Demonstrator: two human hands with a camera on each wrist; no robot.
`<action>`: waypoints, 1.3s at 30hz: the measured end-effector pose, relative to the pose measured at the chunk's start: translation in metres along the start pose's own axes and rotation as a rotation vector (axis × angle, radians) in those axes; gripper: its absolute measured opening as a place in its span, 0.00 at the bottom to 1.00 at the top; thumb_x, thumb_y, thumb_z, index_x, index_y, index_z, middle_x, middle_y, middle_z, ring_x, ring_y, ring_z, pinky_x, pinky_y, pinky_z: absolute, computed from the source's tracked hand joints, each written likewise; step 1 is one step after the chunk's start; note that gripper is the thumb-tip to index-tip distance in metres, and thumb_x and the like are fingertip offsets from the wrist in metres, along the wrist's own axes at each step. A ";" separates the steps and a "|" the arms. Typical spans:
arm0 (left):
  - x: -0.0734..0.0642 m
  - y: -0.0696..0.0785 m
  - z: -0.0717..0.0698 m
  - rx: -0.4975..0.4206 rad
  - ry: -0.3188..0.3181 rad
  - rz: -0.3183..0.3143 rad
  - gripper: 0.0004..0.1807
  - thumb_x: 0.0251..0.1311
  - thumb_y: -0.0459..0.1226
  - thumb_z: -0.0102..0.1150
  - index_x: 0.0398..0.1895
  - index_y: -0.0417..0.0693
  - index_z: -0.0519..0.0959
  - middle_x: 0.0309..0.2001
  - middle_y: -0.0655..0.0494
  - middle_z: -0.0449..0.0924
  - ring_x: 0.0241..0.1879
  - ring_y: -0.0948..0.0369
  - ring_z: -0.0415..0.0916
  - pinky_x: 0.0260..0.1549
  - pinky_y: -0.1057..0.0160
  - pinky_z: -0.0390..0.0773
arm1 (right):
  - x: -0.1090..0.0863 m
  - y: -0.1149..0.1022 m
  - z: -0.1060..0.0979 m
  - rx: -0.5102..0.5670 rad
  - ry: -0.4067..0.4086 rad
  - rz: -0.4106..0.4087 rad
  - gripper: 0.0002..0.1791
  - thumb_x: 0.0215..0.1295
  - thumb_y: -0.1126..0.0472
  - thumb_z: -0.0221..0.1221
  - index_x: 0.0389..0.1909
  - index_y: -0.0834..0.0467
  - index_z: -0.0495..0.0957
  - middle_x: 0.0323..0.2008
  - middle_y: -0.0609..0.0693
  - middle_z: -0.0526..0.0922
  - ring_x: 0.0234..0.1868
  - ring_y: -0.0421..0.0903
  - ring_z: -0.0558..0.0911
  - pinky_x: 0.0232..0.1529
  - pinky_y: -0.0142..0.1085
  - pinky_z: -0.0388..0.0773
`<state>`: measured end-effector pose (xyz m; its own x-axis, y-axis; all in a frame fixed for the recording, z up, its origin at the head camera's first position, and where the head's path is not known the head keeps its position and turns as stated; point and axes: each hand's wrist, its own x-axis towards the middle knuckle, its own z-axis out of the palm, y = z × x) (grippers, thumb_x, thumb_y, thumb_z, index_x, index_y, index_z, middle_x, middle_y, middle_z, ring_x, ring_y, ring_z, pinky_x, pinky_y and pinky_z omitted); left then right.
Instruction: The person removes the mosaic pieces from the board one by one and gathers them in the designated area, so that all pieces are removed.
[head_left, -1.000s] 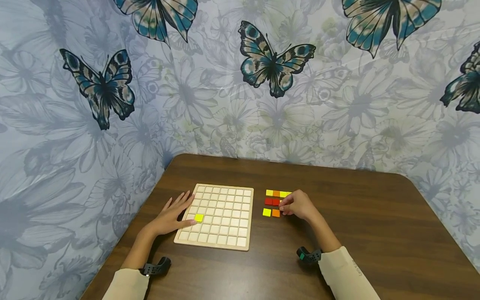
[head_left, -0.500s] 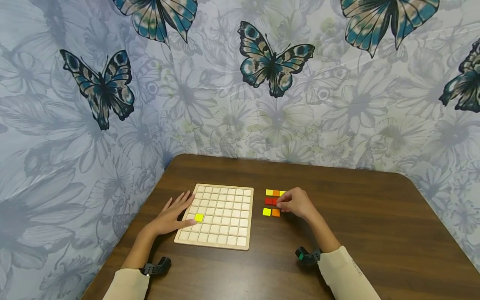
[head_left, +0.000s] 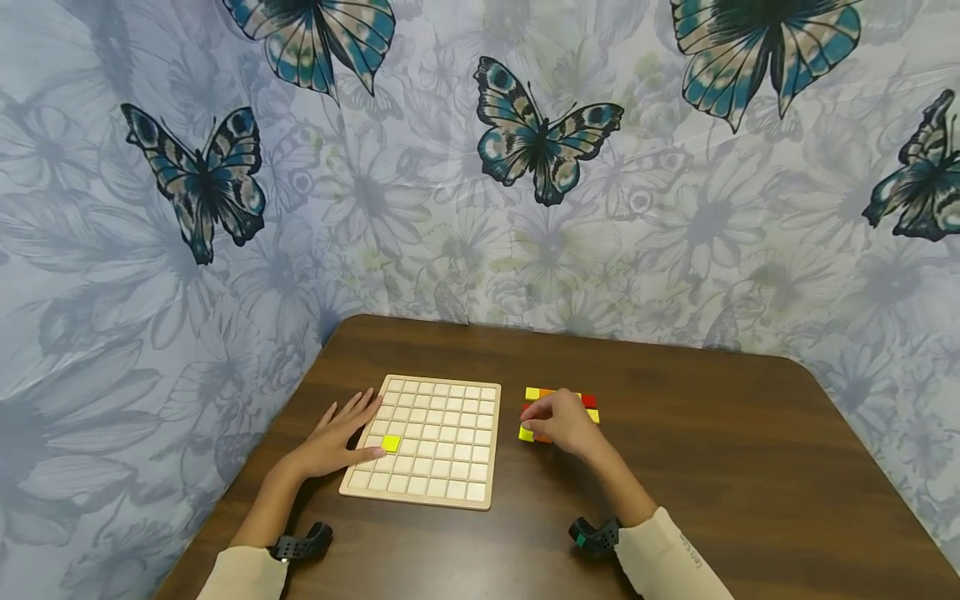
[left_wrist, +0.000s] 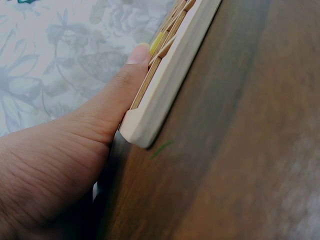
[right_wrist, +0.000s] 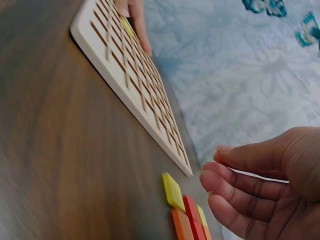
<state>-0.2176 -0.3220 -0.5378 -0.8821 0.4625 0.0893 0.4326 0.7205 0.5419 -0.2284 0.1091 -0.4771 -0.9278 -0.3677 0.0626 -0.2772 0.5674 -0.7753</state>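
My left hand (head_left: 330,442) rests at the left edge of the square wooden grid board (head_left: 438,454), fingers spread and thumb reaching over the rim. One yellow tile (head_left: 391,443) sits on the board, right by the thumb tip. My right hand (head_left: 566,423) is over the group of coloured tiles to the right of the board, thumb and fingertips drawn together. In the right wrist view, the thumb nearly meets the index finger of this hand (right_wrist: 250,185); I cannot tell whether a tile is between them. Below lie yellow (right_wrist: 173,192), orange (right_wrist: 182,225) and red tiles (right_wrist: 192,212).
Red (head_left: 588,402) and yellow tiles (head_left: 593,415) show past the right hand, and another yellow tile (head_left: 532,393) lies at the back of the group. The brown table (head_left: 712,467) meets a butterfly-patterned wall covering (head_left: 547,250) behind. Each wrist wears a dark band (head_left: 300,543).
My right hand has shifted left across the tiles, now covering the middle ones and uncovering red and yellow ones at the right. The left hand keeps its place on the board.
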 end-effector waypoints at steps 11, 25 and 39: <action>-0.004 -0.001 0.002 -0.011 0.003 -0.005 0.52 0.64 0.53 0.65 0.82 0.42 0.49 0.80 0.36 0.42 0.78 0.36 0.37 0.68 0.28 0.30 | 0.005 -0.021 0.031 0.019 -0.086 -0.110 0.03 0.64 0.68 0.67 0.35 0.65 0.88 0.28 0.55 0.87 0.26 0.55 0.86 0.26 0.33 0.79; -0.001 0.002 -0.003 0.009 -0.006 0.001 0.52 0.65 0.54 0.65 0.81 0.41 0.49 0.80 0.36 0.42 0.78 0.35 0.37 0.68 0.27 0.31 | 0.023 -0.057 0.051 -0.087 -0.109 -0.207 0.03 0.61 0.69 0.69 0.30 0.58 0.88 0.24 0.44 0.86 0.21 0.37 0.79 0.23 0.30 0.75; 0.000 0.000 -0.003 0.013 -0.010 0.003 0.52 0.65 0.55 0.64 0.82 0.42 0.49 0.80 0.36 0.42 0.78 0.36 0.37 0.68 0.27 0.31 | 0.038 -0.074 0.073 -0.179 -0.119 -0.277 0.03 0.62 0.66 0.70 0.30 0.56 0.89 0.25 0.41 0.87 0.24 0.34 0.76 0.28 0.30 0.74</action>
<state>-0.2187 -0.3236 -0.5352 -0.8791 0.4694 0.0829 0.4375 0.7256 0.5311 -0.2251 -0.0004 -0.4628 -0.7785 -0.6031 0.1737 -0.5637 0.5501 -0.6162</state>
